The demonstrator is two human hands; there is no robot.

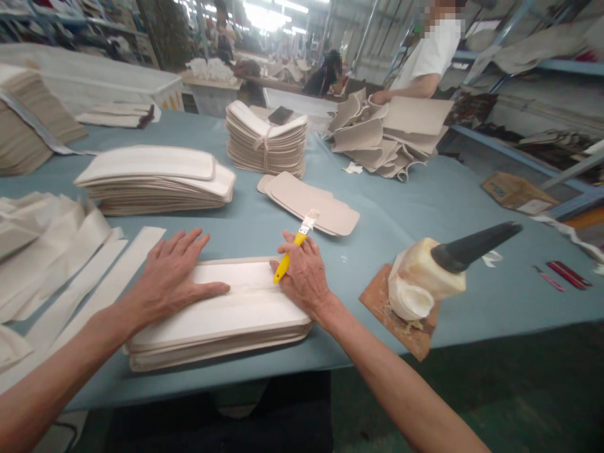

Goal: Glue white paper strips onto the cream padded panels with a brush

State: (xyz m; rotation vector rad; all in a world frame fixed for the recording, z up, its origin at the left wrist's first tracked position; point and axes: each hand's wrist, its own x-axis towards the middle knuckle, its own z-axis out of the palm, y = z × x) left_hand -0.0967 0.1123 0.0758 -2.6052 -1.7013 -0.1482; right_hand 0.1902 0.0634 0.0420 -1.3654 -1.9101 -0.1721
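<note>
Left hand spread over far left corner of stack, gripping nothing. Stack, on worktop: probably bendy, light singly; lift by long edges. Right hand, at stack's right end, clasps brush by yellow handle; likely light, stiff-handled. Box, well right of stack: lettering unreadable.

The left hand lies palm down, its fingers loosely spread and pointing forward, with the left thumb stretched inward, nearer the body than the fingertips. The right hand shows its back, fingers bent in a grip and right thumb to their left. Behind the fingers, the left forearm and right forearm, both bare, slant outward toward the body.
</note>
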